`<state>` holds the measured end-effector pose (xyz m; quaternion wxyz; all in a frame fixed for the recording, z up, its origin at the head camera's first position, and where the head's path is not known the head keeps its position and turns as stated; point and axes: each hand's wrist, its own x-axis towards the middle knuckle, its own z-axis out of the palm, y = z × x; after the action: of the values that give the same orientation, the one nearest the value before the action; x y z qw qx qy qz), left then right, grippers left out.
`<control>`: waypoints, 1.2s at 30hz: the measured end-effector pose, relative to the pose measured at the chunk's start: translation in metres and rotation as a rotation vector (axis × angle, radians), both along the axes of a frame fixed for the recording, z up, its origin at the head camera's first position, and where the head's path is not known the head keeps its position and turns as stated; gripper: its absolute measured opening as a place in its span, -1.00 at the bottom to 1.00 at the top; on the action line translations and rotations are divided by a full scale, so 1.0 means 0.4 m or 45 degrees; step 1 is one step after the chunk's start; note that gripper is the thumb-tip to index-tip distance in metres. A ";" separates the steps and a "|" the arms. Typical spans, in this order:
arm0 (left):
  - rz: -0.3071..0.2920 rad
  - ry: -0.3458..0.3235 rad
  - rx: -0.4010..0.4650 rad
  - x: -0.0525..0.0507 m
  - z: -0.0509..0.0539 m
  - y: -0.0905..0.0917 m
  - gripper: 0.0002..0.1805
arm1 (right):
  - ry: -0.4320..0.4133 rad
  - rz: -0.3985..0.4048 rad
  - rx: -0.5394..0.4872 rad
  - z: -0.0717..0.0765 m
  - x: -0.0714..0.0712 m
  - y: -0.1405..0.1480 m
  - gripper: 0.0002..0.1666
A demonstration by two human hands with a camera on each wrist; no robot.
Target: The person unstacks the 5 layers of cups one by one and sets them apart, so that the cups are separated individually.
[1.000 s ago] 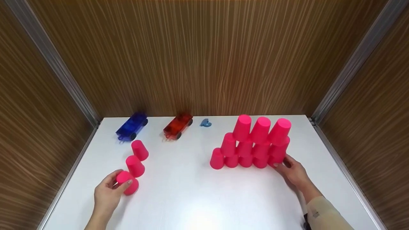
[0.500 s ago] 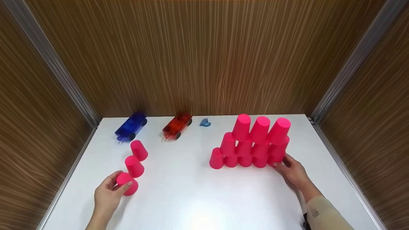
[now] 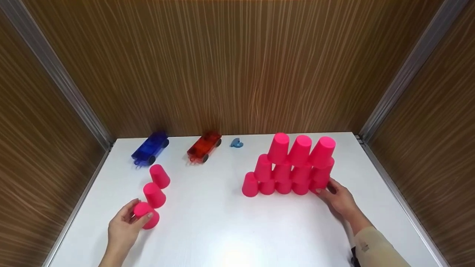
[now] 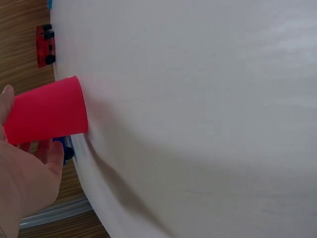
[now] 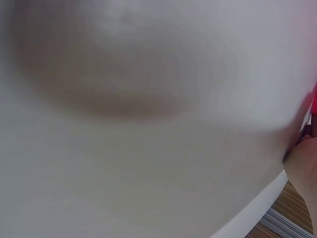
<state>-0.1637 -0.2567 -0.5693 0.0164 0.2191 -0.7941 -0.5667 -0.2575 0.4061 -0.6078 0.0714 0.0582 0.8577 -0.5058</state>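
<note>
- Hardly anything differs from a second ago in the head view: each hand stays on the same cup, and everything drifts slightly together, which reads as head movement.
- The left hand (image 3: 122, 230) is clamped on the near cup (image 4: 47, 110), thumb on one side, fingers on the other. This cup is towards the left edge of the worktop (image 3: 207, 211); whether its rim touches the surface I cannot tell.
- Beyond it, the middle cup (image 3: 155, 195) and back cup (image 3: 160, 177) stand mouth down, in a line running towards the far edge.
- The right hand (image 3: 341, 202) holds the end cup (image 3: 318, 183) of the bottom row, thumb in front; its other fingers are partly hidden.
- That cup belongs to the stack (image 3: 284, 171) on the right half: five cups, then four, then three, mouth down.
- No cup joins or leaves the stack, so my judgement is that the stacking pauses at three rows, with three loose cups opposite.
- Along the far edge lie the blue car (image 3: 150, 148), nearest the left corner, the red car (image 3: 204, 146) and a small blue piece (image 3: 236, 143).
</note>
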 end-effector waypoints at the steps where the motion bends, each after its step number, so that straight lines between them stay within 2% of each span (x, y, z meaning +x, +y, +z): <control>1: 0.003 -0.004 0.000 0.001 0.004 0.000 0.00 | -0.002 -0.003 -0.005 0.000 0.000 -0.001 0.03; 5: 0.016 -0.001 -0.063 0.005 0.035 0.000 0.05 | 0.007 -0.009 -0.005 0.000 0.000 0.000 0.02; 8: 0.013 0.090 -0.143 0.006 0.076 0.005 0.01 | 0.014 -0.014 0.000 0.001 0.000 0.001 0.01; 11: 0.006 0.179 -0.219 0.003 0.132 0.019 -0.05 | -0.002 -0.023 -0.005 0.001 -0.001 -0.001 0.03; 14: -0.019 0.252 -0.240 -0.004 0.195 0.044 -0.07 | -0.020 -0.027 -0.017 0.002 -0.001 -0.005 0.04; 19: -0.136 0.381 -0.232 -0.030 0.288 0.117 -0.11 | -0.011 -0.026 -0.027 0.003 -0.001 -0.005 0.04; 22: -0.238 0.495 -0.219 -0.057 0.330 0.177 -0.15 | -0.011 -0.024 -0.038 0.003 0.000 -0.004 0.03; 24: -0.311 0.591 -0.182 -0.083 0.350 0.222 -0.18 | -0.010 -0.016 -0.042 0.002 -0.001 -0.003 0.03; 27: -0.417 0.669 -0.134 -0.128 0.375 0.300 -0.20 | -0.015 -0.025 -0.050 -0.002 -0.005 -0.002 0.02; 32: -0.582 0.715 -0.066 -0.201 0.400 0.445 -0.22 | -0.019 -0.022 -0.071 -0.004 -0.008 -0.002 0.00; 36: -0.675 0.721 -0.055 -0.249 0.408 0.555 -0.23 | -0.009 -0.012 -0.068 -0.003 -0.005 -0.001 0.00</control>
<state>-0.2633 -0.0349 -0.4060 0.0926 -0.1591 -0.7989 -0.5726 -0.2595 0.4057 -0.6089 0.0738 0.0620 0.8433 -0.5287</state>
